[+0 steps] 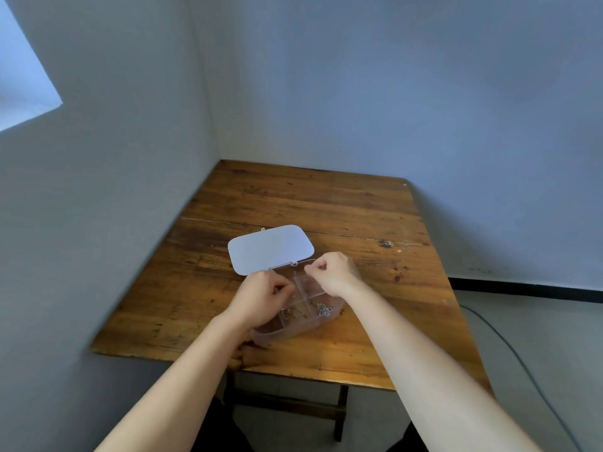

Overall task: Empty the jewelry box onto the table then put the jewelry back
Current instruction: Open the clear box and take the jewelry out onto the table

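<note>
Head view: hands (261, 296) over open jewelry box (295, 324)

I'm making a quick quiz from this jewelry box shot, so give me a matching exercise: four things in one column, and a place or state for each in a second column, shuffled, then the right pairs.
Column one:
1. lid
2. silver jewelry
3. left hand
4. cable

Column two:
A. on the floor to the right of the wooden table
B. swung open, tilted back behind the box
C. curled over the left side of the clear jewelry box
D. lying in a near compartment of the box

Pairs: 1-B, 2-D, 3-C, 4-A
</note>
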{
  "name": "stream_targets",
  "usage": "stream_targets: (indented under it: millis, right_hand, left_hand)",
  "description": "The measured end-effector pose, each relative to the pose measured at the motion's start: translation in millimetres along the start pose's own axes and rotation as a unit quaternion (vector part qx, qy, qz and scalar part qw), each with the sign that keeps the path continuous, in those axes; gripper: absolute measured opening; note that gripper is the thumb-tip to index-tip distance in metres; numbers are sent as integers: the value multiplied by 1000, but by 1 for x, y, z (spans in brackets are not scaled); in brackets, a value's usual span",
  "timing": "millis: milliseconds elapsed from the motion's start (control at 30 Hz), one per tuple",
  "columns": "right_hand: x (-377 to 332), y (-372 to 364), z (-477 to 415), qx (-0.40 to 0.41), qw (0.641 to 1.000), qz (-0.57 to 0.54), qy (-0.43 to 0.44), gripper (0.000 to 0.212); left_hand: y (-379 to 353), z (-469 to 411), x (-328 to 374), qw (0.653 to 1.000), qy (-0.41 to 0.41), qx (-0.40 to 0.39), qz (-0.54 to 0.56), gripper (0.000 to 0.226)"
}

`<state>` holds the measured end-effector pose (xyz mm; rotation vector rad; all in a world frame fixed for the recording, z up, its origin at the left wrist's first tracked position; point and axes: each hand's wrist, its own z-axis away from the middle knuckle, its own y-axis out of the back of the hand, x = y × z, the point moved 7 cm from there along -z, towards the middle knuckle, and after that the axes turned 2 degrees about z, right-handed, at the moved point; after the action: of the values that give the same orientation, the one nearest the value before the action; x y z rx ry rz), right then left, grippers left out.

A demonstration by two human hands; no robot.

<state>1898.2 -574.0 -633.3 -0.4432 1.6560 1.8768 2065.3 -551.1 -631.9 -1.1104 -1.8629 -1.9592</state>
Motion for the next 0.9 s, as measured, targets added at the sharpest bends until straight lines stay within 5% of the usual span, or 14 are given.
stream_targets:
  millis: [133, 333, 633, 900]
  right_hand:
    - [11, 30, 9, 23, 981, -195, -13, 29]
    - [29, 74, 35, 38, 888, -457, -37, 28]
    - [115, 131, 84, 114, 860, -493, -60, 25]
    - [200, 120, 119, 144, 869, -451, -144, 27]
  left_hand:
    - [27, 0, 15, 993, 42, 75, 85, 20]
    - [50, 0, 63, 937, 75, 132, 314, 21]
    - [-12, -4, 148, 881, 65, 53, 466, 24]
    - [-103, 0, 169, 876, 109, -22, 469, 23]
